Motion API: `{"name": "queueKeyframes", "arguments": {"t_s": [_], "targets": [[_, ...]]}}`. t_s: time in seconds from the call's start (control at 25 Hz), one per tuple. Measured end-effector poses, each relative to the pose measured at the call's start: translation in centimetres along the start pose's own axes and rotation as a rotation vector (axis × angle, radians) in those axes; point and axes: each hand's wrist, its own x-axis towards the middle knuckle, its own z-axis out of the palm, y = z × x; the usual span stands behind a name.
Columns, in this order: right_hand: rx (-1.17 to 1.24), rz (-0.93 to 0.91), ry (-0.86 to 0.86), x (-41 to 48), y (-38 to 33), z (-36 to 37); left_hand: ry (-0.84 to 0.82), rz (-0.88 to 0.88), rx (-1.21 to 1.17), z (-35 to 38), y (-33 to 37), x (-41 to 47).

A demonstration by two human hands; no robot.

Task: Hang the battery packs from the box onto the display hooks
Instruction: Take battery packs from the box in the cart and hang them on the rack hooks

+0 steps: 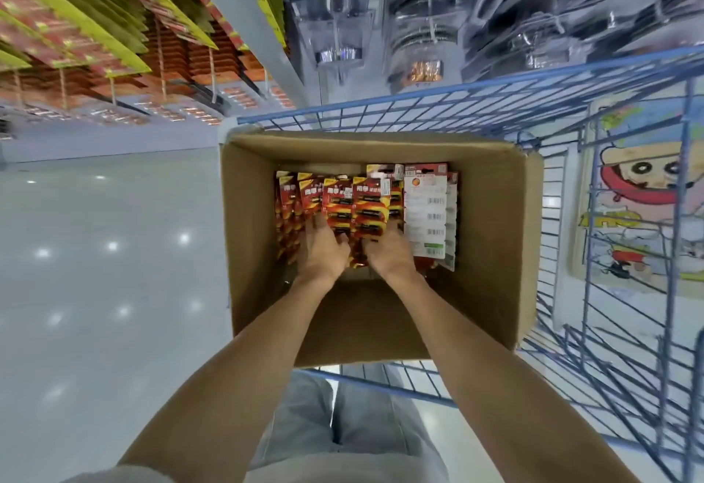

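Note:
An open cardboard box (pixel 491 239) sits in a blue wire cart. Inside it lie several red and yellow battery packs (pixel 339 197) in overlapping rows, with white-backed packs (pixel 426 212) turned over at the right. Both my arms reach down into the box. My left hand (pixel 324 250) lies on the red packs with its fingers spread over them. My right hand (pixel 388 254) lies beside it, fingers curled down among the packs; the fingertips are hidden. Display hooks (pixel 114 90) loaded with red and yellow packs hang at the upper left.
The blue wire cart (pixel 594 75) surrounds the box, with a cartoon poster (pixel 640 197) behind its right side. Clear-packaged goods (pixel 419 25) hang at the top right. Glossy grey floor (pixel 95 254) spreads on the left. My legs stand against the cart's near edge.

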Motion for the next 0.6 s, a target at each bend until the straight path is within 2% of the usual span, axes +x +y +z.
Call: {"name": "queueKeyframes", "arguments": {"t_s": [0.24,0.4,0.6], "targets": [[0.209,0.05,0.12,1.7,0.5,2.3,0.098,-0.032,-0.091,1.8,0.2,1.1],[0.318,0.063,0.118,2.3,0.3,2.7,0.055,-0.02,-0.176,3.1,-0.5,2.0],[0.284,0.001,0.055,0.5,0.6,0.4,-0.016,-0.145,-0.3,2.2,-0.7,0.5]]}}
